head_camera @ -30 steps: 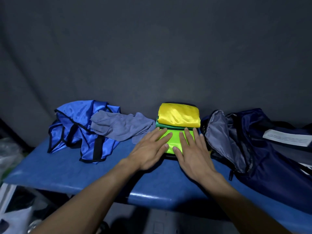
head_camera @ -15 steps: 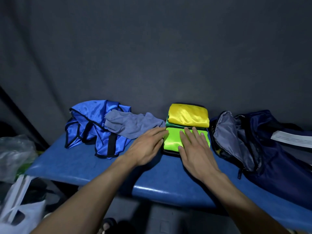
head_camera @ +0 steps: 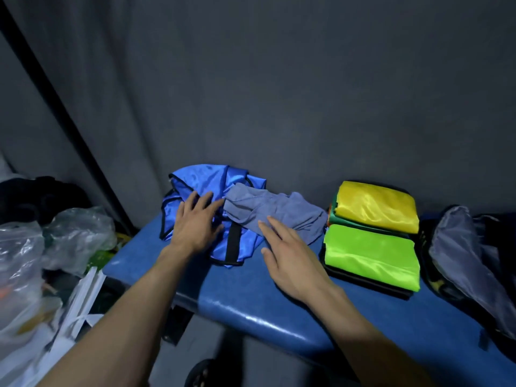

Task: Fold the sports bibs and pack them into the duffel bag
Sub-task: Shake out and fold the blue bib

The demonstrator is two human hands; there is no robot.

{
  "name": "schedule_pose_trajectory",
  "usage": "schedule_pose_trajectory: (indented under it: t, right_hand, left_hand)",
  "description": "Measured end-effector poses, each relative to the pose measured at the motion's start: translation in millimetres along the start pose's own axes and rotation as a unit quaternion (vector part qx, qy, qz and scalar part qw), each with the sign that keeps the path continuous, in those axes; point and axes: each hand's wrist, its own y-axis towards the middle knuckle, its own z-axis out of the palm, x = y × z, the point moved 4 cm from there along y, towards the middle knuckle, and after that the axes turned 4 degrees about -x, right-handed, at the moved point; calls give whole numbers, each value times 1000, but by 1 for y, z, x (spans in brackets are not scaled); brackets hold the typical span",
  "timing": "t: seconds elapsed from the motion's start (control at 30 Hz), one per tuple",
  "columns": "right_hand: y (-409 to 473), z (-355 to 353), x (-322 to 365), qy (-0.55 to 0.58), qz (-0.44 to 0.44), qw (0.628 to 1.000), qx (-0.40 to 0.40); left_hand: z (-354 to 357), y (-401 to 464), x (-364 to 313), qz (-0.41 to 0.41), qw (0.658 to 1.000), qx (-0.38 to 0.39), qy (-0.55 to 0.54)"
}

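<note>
two bare hands reach over the padded blue counter (head_camera: 251, 297). the left hand (head_camera: 195, 222) lies flat with fingers spread wide on the crumpled shiny blue bib with black trim (head_camera: 201, 180), which sits at the far left of the counter. the right hand (head_camera: 290, 261) has straight, loosely parted fingers; its fingertips touch the near edge of the rumpled grey-blue cloth bib (head_camera: 276, 210), which lies partly over the blue one. neither hand grips anything.

right of these, two folded stacks sit side by side. the far stack is topped by a glossy yellow folded bib (head_camera: 377, 205) over a dark green layer (head_camera: 335, 219); the near stack is topped by a glossy lime-green folded bib (head_camera: 371, 252) over dark fabric. at the right edge lies the open navy duffel bag with grey lining (head_camera: 469, 252), just beside the stacks.

off the counter's left end are clear plastic bags (head_camera: 42, 241) and white paper bags (head_camera: 75, 308). a grey curtain (head_camera: 279, 93) hangs behind.
</note>
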Motion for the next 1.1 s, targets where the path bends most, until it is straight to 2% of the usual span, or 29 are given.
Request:
schedule_pose_trajectory:
  t: [0.07, 0.17, 0.23, 0.3, 0.37, 0.47, 0.5, 0.6, 0.73, 0.77, 0.8, 0.83, 0.9, 0.93, 0.97, 1.03, 1.1]
  right_hand:
    - [14, 11, 2, 10, 23, 999, 27]
    - [37, 23, 0, 33, 57, 996, 60]
    - [52, 30, -5, 44, 82, 993, 71]
    - [66, 37, -9, 55, 108, 989, 85]
    - [74, 41, -10, 80, 128, 984, 92]
    - [72, 41, -7, 116, 144, 979, 85]
    - [69, 41, -6, 122, 143, 979, 84]
    - [58, 37, -5, 130, 139, 978, 81]
    - [44, 30, -12, 111, 138, 981, 81]
    - [39, 29, -13, 100, 141, 982, 83]
    - [35, 29, -12, 95, 142, 982, 77]
    - [29, 28, -10, 95, 138, 984, 64]
    - [20, 23, -2, 103, 116, 987, 30]
    - [16, 21, 3, 103, 99, 989, 25]
    - [12, 18, 11, 86, 78, 993, 31]
    - [2, 16, 27, 29, 29, 997, 62]
    - [-4, 18, 41, 51, -1, 996, 70]
  left_hand:
    - [4, 5, 8, -12, 1000, -14, 7]
    - [-28, 9, 11, -100, 976, -140, -135]
    - [-66, 6, 6, -142, 920, -251, -266]
    - [-97, 6, 4, -153, 833, -300, -439]
    - [-120, 4, -1, -157, 742, -263, -597]
    - [-153, -8, -27, -119, 614, -138, -769]
    - [-164, -14, -33, -105, 588, -106, -795]
    - [-206, -35, -43, -23, 513, -80, -854]
    - [-251, -54, -41, 61, 421, -117, -897]
    - [-254, -54, -39, 64, 411, -122, -901]
    - [-256, -56, -43, 62, 423, -112, -897]
    - [-248, -55, -46, 32, 468, -99, -877]
    - [-214, -52, -49, -82, 609, -80, -785]
    - [-197, -53, -48, -127, 651, -93, -743]
    - [-185, -55, -48, -146, 672, -108, -718]
    - [-177, -61, -56, -130, 666, -76, -731]
    - [-184, -67, -64, -106, 612, -27, -783]
